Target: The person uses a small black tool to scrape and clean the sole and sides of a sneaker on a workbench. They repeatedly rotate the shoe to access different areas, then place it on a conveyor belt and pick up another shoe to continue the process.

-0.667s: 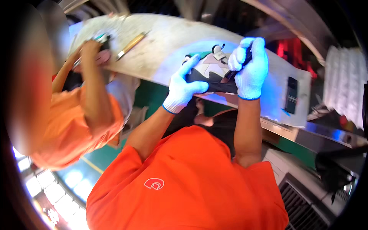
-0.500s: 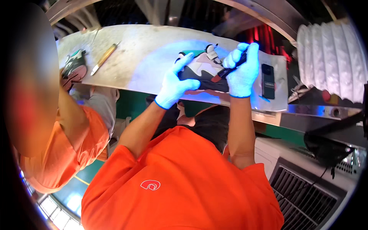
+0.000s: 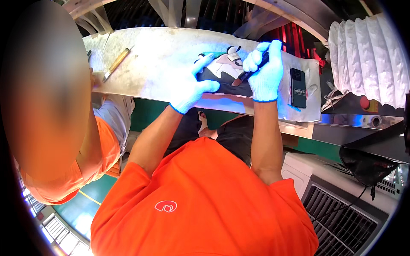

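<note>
A sneaker in black, white and pale pink with a green inside lies on its side on the pale bench top, under bluish light. My gloved left hand grips its left end, thumb along the near edge and fingers over the far side. In my gloved right hand is a dark-handled brush-like tool, its flat reddish-brown tip against the sneaker's dark side. The fist hides most of the handle, and the tip is too small to make out bristles.
Right of my right hand lies a dark phone. A yellow-handled tool rests on the bench to the left. A white ribbed duct hangs at right. Beside me on the left is a co-worker in an orange shirt.
The tool's tip has shifted slightly left and up along the sneaker with my right hand. My left hand keeps its grip. The co-worker has leaned in, hiding most of the other shoe.
</note>
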Motion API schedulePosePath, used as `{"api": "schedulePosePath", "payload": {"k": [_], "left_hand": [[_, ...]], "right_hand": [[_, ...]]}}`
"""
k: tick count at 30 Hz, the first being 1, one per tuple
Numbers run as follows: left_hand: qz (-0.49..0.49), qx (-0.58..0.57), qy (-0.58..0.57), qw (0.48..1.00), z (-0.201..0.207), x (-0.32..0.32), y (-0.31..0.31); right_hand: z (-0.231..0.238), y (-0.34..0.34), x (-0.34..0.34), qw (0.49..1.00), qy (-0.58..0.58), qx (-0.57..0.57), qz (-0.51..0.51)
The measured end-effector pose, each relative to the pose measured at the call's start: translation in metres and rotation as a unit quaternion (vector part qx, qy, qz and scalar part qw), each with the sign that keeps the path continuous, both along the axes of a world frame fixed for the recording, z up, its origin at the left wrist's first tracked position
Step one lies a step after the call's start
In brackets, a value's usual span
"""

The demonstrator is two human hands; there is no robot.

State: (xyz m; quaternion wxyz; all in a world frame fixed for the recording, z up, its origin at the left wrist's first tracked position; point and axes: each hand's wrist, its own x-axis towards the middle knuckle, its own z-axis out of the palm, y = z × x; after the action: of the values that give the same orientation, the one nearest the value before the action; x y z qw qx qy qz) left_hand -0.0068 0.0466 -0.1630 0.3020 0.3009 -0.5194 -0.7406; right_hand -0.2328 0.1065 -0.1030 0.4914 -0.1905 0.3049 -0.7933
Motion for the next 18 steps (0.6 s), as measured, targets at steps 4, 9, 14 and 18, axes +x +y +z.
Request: {"api": "schedulePosePath", "payload": {"k": [4, 9, 14, 18], "left_hand": [[-0.003, -0.065, -0.044, 0.997, -0.002, 0.006, -0.007], [-0.001, -0.204, -0.201, 0.958, 0.031, -0.002, 0.0], [0.034, -0.221, -0.246, 0.943, 0.035, -0.006, 0.007], [0.028, -0.212, -0.267, 0.94, 0.041, -0.008, 0.01]], "right_hand": [[0.004, -0.005, 0.012, 0.998, 0.024, 0.027, -0.052], [0.004, 0.001, 0.014, 0.997, 0.018, 0.031, -0.062], [0.004, 0.005, 0.021, 0.997, 0.039, 0.009, -0.063], [0.002, 0.005, 0.024, 0.995, 0.059, 0.01, -0.081]]}}
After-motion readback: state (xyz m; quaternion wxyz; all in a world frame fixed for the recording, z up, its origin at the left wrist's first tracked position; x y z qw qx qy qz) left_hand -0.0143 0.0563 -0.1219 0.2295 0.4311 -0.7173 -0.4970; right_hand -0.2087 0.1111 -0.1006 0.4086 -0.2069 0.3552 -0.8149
